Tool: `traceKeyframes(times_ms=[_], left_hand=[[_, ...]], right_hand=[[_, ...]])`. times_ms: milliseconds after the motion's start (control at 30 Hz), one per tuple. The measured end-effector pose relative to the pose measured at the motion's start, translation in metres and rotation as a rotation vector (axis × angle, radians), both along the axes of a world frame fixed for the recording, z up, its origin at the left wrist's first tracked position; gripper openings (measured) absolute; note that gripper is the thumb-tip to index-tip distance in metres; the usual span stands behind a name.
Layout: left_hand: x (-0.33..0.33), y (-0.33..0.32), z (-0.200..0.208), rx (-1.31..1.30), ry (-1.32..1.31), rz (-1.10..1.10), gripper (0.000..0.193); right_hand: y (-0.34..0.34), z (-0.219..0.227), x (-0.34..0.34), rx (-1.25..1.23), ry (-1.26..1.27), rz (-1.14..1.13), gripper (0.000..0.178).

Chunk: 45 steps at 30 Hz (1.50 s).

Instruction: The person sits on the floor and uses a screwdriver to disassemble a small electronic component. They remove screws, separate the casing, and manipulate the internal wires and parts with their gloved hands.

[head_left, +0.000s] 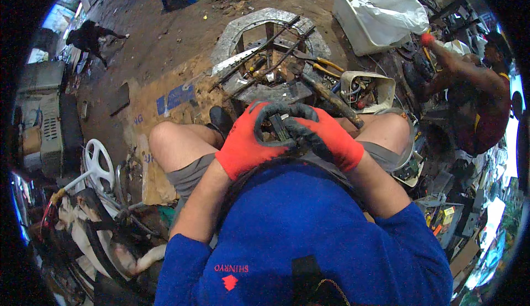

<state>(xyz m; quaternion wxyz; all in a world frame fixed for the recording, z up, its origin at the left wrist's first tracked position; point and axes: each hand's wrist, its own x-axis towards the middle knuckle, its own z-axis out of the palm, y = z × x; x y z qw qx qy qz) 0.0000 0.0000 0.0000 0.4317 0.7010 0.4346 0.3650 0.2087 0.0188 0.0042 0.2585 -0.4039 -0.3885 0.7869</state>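
The left hand (255,140) and right hand (324,136) grasp a small dark block (280,127) in front of the blue shirt (309,212), likely pinched from both sides for steadiness, while pliers (317,60) lie seemingly within reach.

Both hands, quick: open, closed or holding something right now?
Left hand: closed, fingers curled, holding a small dark part.
Right hand: closed, holding the same part with the left.
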Motion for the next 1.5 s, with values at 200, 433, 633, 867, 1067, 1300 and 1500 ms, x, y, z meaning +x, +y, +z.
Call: traceKeyframes(times_ms=[200, 433, 633, 867, 1067, 1300, 1500], left_hand=[[-0.014, 0.002, 0.029, -0.075, 0.018, -0.116, 0.069], [-0.014, -0.001, 0.021, 0.006, -0.022, -0.113, 0.072], [-0.005, -0.004, 0.015, 0.124, -0.027, -0.042, 0.064], [-0.015, 0.006, 0.025, -0.056, -0.042, -0.183, 0.064], [-0.018, -0.005, 0.013, -0.276, -0.154, -0.041, 0.058], [-0.029, 0.003, -0.062, -0.310, -0.437, 0.343, 0.043], [-0.032, -0.001, -0.079, -0.949, -1.463, 0.225, 0.022]], right_hand=[[-0.003, 0.019, -0.011, 0.044, 0.057, 0.089, 0.037], [-0.017, -0.002, -0.008, 0.141, -0.053, 0.042, 0.036], [-0.027, -0.006, -0.013, 0.170, -0.026, -0.070, 0.035], [-0.026, 0.000, -0.015, -0.074, 0.104, -0.028, 0.031], [-0.005, -0.006, -0.009, 0.081, -0.051, 0.180, 0.036], [0.036, -0.088, 0.045, 0.631, -0.777, -0.192, 0.049], [0.014, -0.098, 0.039, 0.892, -1.067, -0.251, 0.045]])
